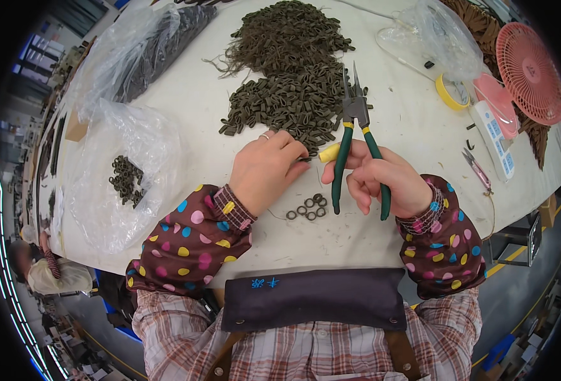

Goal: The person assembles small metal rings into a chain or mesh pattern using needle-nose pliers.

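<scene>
My left hand (264, 166), with a ring on one finger, rests at the near edge of a heap of dark olive fabric loops (280, 101). Its thumb and forefinger pinch a small dark fabric loop (304, 159), mostly covered by the fingertips. My right hand (385, 181) wraps round long-nosed pliers (356, 114) with green handles. The jaws point away from me and stand apart, with nothing between the tips. A yellow cover (329, 152) sits on one right fingertip. Several small dark rings (310, 207) lie on the white table between my hands.
A clear plastic bag (160, 152) with small dark pieces lies left, below a wrapped dark roll (160, 54). On the right are yellow tape (452, 92), a pink fan (531, 73), a white keypad device (493, 140) and small snips (477, 170). Another person (58, 273) sits far left.
</scene>
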The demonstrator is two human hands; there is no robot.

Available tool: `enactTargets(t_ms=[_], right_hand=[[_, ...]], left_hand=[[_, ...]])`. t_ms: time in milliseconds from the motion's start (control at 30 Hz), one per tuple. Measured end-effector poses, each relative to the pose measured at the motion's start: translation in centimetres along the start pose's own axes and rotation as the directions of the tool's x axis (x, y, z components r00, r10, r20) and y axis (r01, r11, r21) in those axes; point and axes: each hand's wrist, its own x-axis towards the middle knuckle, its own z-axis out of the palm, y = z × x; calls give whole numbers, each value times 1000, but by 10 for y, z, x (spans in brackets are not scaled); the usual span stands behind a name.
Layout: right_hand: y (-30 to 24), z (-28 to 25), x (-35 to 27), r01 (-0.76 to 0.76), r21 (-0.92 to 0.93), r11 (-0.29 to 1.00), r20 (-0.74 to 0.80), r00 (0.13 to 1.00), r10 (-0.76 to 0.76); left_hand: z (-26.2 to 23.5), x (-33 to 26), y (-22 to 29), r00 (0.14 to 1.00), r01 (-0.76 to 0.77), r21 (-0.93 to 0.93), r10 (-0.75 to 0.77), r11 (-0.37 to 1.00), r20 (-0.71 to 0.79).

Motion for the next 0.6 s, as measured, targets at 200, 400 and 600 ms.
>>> enactTargets(t_ms=[200, 400, 600], right_hand=[[-4, -3, 0, -10, -62, 998, 35, 999, 12], [2, 12, -9, -78, -27, 997, 313, 946, 83], [12, 19, -3, -182, 67, 981, 458, 879, 132]], left_hand=[[-6, 11, -8, 992, 70, -174, -50, 982, 117], [-41, 32, -26, 905, 364, -920, -291, 146, 312], [-36, 39, -33, 901, 329, -911, -207, -249, 381]])
